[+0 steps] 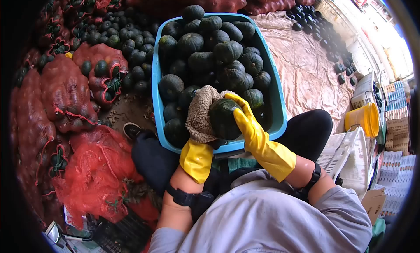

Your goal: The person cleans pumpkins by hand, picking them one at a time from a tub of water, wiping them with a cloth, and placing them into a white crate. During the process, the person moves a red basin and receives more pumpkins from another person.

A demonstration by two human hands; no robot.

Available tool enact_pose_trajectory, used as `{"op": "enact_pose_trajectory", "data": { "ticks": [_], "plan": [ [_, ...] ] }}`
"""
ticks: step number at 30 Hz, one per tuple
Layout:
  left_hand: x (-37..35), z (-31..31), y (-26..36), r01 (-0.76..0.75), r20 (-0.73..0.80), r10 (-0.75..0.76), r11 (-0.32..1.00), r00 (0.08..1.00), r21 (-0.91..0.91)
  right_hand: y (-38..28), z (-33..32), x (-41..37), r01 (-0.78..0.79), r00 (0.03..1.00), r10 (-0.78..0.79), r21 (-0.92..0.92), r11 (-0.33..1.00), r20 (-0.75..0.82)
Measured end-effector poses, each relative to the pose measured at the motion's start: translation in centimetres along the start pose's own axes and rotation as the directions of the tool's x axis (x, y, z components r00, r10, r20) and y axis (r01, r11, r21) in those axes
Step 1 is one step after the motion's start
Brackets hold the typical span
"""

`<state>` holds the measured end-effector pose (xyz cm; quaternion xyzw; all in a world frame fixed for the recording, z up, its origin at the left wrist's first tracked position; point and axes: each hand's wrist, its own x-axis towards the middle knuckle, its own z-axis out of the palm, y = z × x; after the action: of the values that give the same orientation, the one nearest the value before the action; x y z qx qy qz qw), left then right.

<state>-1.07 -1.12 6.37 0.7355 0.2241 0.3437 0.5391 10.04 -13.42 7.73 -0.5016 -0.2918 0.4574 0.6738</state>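
1. We see one dark green squash [223, 119] held up at the near end of the blue tub [155, 82].
2. Our right hand [250, 127], yellow-gloved, clasps its side.
3. Our left hand [197, 154] is mostly under a tan cloth [200, 114] touching the squash; finger grip, we cannot tell.
4. Other squashes [191, 43] fill the tub.

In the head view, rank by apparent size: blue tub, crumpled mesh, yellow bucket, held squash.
1. Blue tub
2. Crumpled mesh
3. Held squash and yellow bucket: too alike to rank, bucket being farther.

ylw bucket [358, 118] nr wht crate [351, 156]
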Motion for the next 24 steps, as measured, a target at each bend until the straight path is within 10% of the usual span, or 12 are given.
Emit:
{"op": "enact_pose_trajectory", "data": {
  "ticks": [2,5,6,9,11,12,14,16,18,19,21,24],
  "plan": [
    [-0.1,0.4,-1.5,0.091,-0.052,-0.096,0.991,0.994,-0.094,-2.1,0.1,-0.3,-0.354,0.927,0.375,0.377,0.856,0.019],
    [0.2,1.4,-2.0,0.203,-0.226,-0.291,0.917,0.930,-0.343,3.7,-4.4,-0.1,-0.398,0.908,0.170,0.665,0.632,0.382],
    [0.4,1.5,-1.6,0.217,-0.273,-0.366,0.865,0.890,-0.452,4.2,-3.6,-0.4,-0.230,0.963,0.140,0.434,0.871,0.230],
    [0.7,1.2,-0.5,0.232,-0.197,-0.553,0.609,0.809,-0.758,1.2,-6.2,-2.1,-0.447,0.868,0.414,0.796,0.407,0.276],
    [0.3,1.1,-0.1,0.263,-0.024,-0.585,0.402,0.811,-0.877,-0.1,-8.3,-2.2,-0.361,0.858,0.485,0.869,0.338,0.168],
    [0.1,1.2,0.0,0.291,0.071,-0.580,0.296,0.811,-0.910,-1.6,-9.9,-1.6,-0.321,0.913,0.398,0.768,0.555,0.094],
    [-0.2,1.3,-0.3,0.312,0.151,-0.498,0.257,0.854,-0.915,-8.1,-15.1,0.8,0.018,0.949,0.283,0.922,0.386,-0.136],
    [-0.8,1.6,-0.6,0.324,0.161,-0.497,0.262,0.853,-0.909,-10.5,-19.0,3.2,0.210,0.959,0.040,0.800,0.562,-0.280],
    [-0.1,1.6,-0.4,0.332,0.107,-0.562,0.315,0.820,-0.889,-9.3,-19.3,5.9,0.326,0.923,-0.304,0.063,0.943,-0.237],
    [0.3,1.6,-0.3,0.335,0.100,-0.531,0.368,0.842,-0.867,-9.7,-17.4,6.1,0.152,0.971,-0.196,-0.278,0.948,-0.137],
    [0.5,2.0,-0.4,0.360,0.079,-0.489,0.512,0.869,-0.780,-10.7,-11.9,5.4,-0.213,0.956,0.289,-0.812,0.544,-0.057],
    [0.7,2.4,-0.4,0.401,0.074,-0.448,0.699,0.891,-0.592,-2.8,-12.7,5.7,-0.013,0.985,0.169,-0.985,0.172,0.017]
  ]
}}
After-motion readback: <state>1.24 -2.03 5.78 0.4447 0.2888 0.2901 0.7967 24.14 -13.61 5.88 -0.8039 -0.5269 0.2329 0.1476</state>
